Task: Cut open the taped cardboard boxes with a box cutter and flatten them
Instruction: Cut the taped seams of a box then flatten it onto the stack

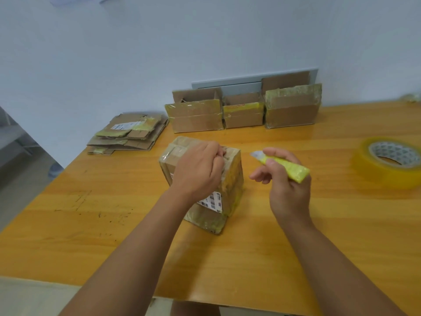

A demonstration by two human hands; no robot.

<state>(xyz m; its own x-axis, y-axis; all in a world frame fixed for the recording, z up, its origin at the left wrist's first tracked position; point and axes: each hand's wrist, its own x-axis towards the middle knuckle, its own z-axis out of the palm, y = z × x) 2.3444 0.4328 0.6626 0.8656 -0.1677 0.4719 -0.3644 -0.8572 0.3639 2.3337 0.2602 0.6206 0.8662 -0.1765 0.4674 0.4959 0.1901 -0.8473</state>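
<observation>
Far off the left hand's outer side, at the table's (68, 236) back corner, lies the flat stack (129, 135) — cardboard already broken down. Beyond both hands, against the wall, three boxes (243, 110) wait in a row, tape across their fronts, top flaps up.

Now the action. The left hand (198, 172) sits on top of the box (232, 179) in the middle, fingers curled and digging in at the far top edge — it looks like they are hooked into the seam or under a flap, though just what they pinch is hidden. The box stands upright under that hand, glossy tape wrapped all over, a label (213, 200) showing below the wrist.

Just to its right, clear of the cardboard, the right hand (287, 181) grips the yellow cutter (284, 165), thumb and forefinger up near the nose, the blade end pointing back toward the box. It hovers; it is not cutting.

So the call: this one seems mid-opening, with the top being pried and the knife held ready. Next comes either a pull to lift the flap or a slice along the remaining tape — and that blade needs a line well away from the left fingers.

Out past the right hand, a tape roll (391, 160) sits idle.
</observation>
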